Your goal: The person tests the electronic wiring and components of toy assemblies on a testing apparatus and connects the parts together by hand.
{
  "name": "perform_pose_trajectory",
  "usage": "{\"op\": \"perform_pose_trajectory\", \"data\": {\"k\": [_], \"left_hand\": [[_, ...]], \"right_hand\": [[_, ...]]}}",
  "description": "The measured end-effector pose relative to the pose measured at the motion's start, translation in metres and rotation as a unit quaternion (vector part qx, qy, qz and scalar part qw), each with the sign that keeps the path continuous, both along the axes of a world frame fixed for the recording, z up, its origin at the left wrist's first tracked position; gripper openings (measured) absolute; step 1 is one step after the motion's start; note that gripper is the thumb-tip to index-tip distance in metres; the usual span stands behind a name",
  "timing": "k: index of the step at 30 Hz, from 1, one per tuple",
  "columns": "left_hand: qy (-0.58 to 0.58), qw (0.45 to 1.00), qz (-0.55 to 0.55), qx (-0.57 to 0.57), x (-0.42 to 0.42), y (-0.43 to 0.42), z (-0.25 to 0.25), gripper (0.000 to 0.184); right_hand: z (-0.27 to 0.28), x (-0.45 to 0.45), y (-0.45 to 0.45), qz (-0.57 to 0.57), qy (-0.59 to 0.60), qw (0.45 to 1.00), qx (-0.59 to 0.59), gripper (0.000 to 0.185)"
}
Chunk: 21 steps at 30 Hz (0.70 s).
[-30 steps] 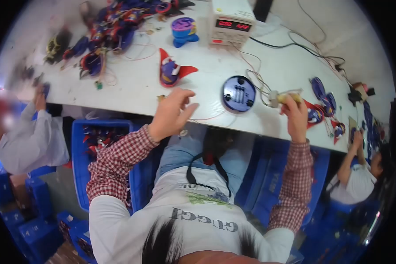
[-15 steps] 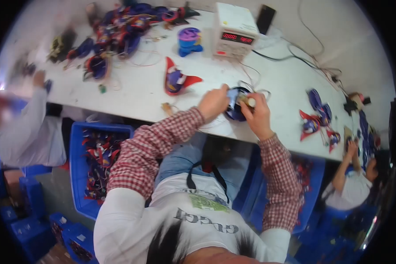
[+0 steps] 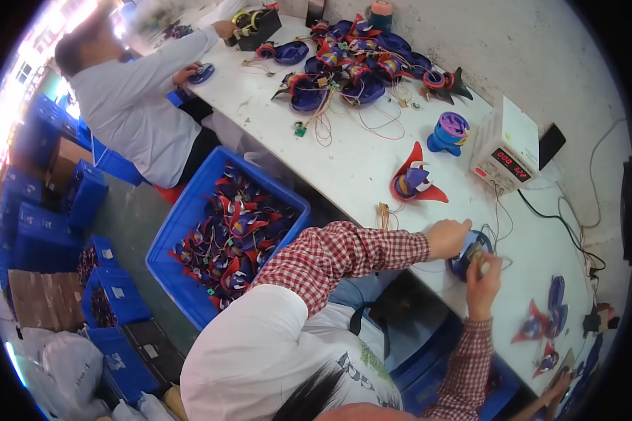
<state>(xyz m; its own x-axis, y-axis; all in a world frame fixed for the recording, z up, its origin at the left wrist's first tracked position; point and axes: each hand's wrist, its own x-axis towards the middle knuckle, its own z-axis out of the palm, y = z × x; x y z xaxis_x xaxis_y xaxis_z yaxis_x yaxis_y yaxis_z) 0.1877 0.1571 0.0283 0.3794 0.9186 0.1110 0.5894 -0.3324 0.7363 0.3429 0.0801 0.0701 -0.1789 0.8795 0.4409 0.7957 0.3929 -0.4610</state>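
A dark blue round plastic shell (image 3: 459, 266) lies on the white table with a light-coloured part inside it and thin wires beside it. My left hand (image 3: 448, 239) is closed at its upper left rim. My right hand (image 3: 484, 286) is closed around a small pale, round-ended thing (image 3: 484, 267) over the shell's right side; its kind is not clear. Left of my hands sits a red, purple and white toy piece (image 3: 414, 180) with pointed red ends. A small part with wires (image 3: 384, 216) lies nearer the table edge.
A power supply (image 3: 507, 151) with lit red digits stands behind, near a blue cup-like container (image 3: 448, 133). Wired toy parts (image 3: 361, 63) are heaped at the back. A blue crate (image 3: 189, 298) of similar pieces sits at my left. Another person (image 3: 140, 105) works farther left.
My view has swung left, bringing the crate and the other person further into sight. Both my hands stay at the blue shell, the right one now lower on its side.
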Motion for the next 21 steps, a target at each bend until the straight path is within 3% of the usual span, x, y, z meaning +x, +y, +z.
{"op": "perform_pose_trajectory", "data": {"k": [4, 6, 15, 17, 19, 21], "left_hand": [[-0.009, 0.999, 0.009, 0.039, 0.002, 0.000, -0.011, 0.023], [-0.002, 1.000, 0.011, 0.024, 0.002, -0.001, -0.005, 0.023], [-0.009, 1.000, 0.007, -0.001, 0.000, 0.000, 0.008, 0.025], [-0.019, 1.000, 0.004, -0.009, -0.017, -0.005, 0.018, 0.026], [-0.137, 0.989, -0.043, 0.037, -0.049, -0.023, 0.045, 0.026], [-0.161, 0.981, -0.011, 0.103, -0.095, -0.036, 0.051, 0.023]], "right_hand": [[0.001, -0.005, 0.002, 0.023, -0.058, 0.997, 0.046, 0.026], [0.001, -0.006, 0.001, -0.028, -0.039, 0.999, -0.021, 0.027], [0.014, 0.002, 0.016, -0.017, 0.050, 0.990, -0.131, 0.021], [0.009, 0.007, 0.018, -0.009, 0.063, 0.990, -0.125, 0.023], [0.003, 0.009, 0.016, 0.002, 0.078, 0.989, -0.122, 0.024], [0.013, 0.000, 0.005, -0.065, 0.091, 0.993, -0.022, 0.024]]}}
